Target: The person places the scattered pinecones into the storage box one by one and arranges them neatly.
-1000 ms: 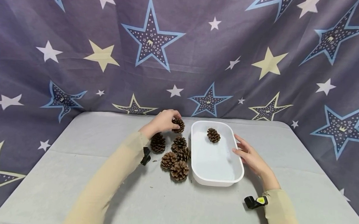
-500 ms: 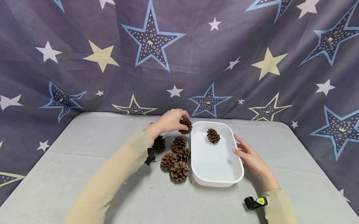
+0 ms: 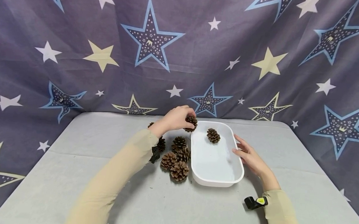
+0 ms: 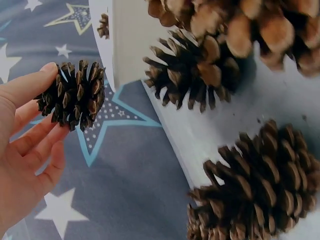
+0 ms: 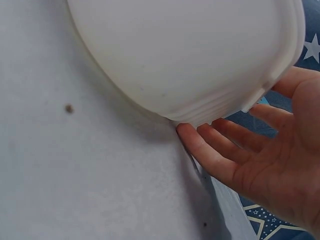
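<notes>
The left hand (image 3: 177, 119) pinches a probably light, stiff, brittle-scaled pine cone (image 3: 191, 123), best held lightly around its middle, by the far-left corner of the white tub (image 3: 217, 183), whose right side the right hand (image 3: 253, 158) touches, fingers apart.

My head cam looks forward and down over the table (image 3: 205, 208); wrist cams peer in way closer, left sharing the pinecones (image 4: 260, 175) with it, right the white tub (image 5: 180, 55).

Pine cones (image 3: 179, 171): brown, shading to near-black. Box (image 3: 214, 166): plain white. Worktop (image 3: 62, 164): pale grey. Sleeves (image 3: 102, 185): cream. Cloth (image 3: 193, 59) at twelve o'clock: dusky purple, scattered with white, yellow and blue-edged stars (image 3: 152, 38). Wrist camera (image 3: 250, 202), four o'clock: black; its label (image 3: 260, 201), yellow.
</notes>
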Tool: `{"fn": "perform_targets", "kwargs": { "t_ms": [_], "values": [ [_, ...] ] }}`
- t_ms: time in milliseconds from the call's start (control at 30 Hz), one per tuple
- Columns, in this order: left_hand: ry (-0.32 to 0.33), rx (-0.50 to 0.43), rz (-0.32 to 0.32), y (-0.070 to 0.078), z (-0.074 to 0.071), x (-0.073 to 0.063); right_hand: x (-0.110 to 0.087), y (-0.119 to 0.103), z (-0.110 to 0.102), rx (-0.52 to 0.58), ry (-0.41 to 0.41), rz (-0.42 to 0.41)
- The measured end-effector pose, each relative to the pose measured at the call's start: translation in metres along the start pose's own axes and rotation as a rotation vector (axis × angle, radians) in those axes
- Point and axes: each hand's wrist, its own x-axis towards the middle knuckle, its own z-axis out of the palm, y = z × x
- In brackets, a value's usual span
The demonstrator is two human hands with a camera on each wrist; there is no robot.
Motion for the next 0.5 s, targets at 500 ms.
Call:
{"fn": "perform_targets", "kwargs": {
  "t_ms": [500],
  "values": [
    [-0.039, -0.009, 0.032, 0.020, 0.022, 0.021, 0.001, 0.001, -0.002, 0.011, 0.000, 0.003]
  ]
}}
